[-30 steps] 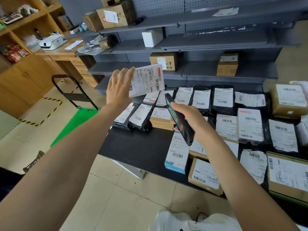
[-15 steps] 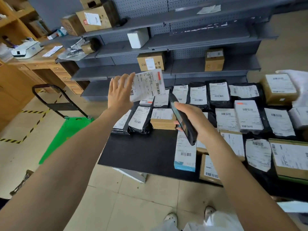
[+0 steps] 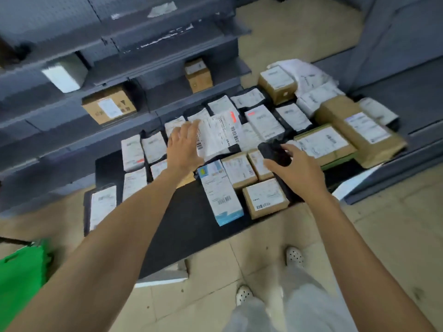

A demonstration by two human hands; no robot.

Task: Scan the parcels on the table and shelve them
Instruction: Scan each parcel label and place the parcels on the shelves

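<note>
My left hand [image 3: 183, 147] holds a flat parcel with a white barcode label [image 3: 219, 134] above the black table [image 3: 187, 226]. My right hand [image 3: 294, 168] grips a dark handheld scanner [image 3: 273, 152], which sits just right of that parcel over the table. Several labelled parcels cover the table: black bags, brown boxes such as the small box [image 3: 265, 200] near the front edge, and a white and blue box [image 3: 220, 192]. Grey metal shelves [image 3: 134, 65] stand behind the table.
The shelves carry a brown box [image 3: 109, 107], a smaller brown box [image 3: 197, 75] and a white box [image 3: 64, 74]. A green trolley [image 3: 19, 276] stands on the tiled floor at the left. More grey shelving [image 3: 407, 80] rises at the right. My feet are below the table edge.
The view has swung down and to the right, and it is blurred. My left hand has lowered the labelled parcel toward the table. The scanner has tilted flatter, beside the parcel.
</note>
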